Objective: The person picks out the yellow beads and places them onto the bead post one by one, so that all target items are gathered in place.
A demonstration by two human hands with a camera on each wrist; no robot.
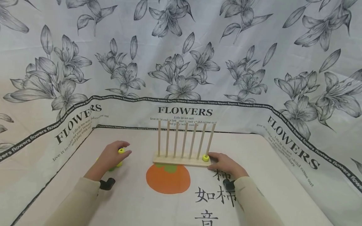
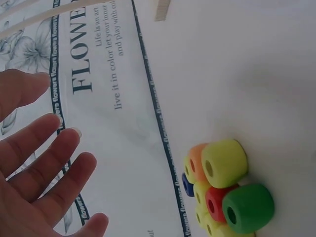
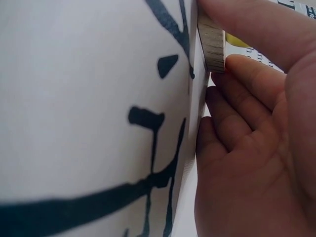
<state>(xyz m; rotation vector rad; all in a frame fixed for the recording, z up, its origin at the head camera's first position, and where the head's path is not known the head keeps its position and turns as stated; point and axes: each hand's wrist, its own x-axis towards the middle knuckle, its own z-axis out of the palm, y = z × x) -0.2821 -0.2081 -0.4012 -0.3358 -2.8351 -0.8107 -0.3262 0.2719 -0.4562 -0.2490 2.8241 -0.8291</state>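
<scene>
Right hand pinches the right end of the wooden rack, thumb on the near side, fingers on the far side, probably to stop the base sliding. Rack sits mid-table, long side across, so all seven upright rods look reachable. One yellow bead is at the foot of the rightmost rod, apparently threaded on, just beside the right hand. Left hand is at left, fingers spread, holding nothing, near the bead pile; green bead, red bead, orange bead and blue bead among yellow ones, grouped left, presumably for the left hand's use. That hand hides most of the pile from the head view; exact count can't tell. Other rods stand between pile and rightmost rod, possible snag. Orange persimmon print just near of rack; flowered curtain along far side.
</scene>
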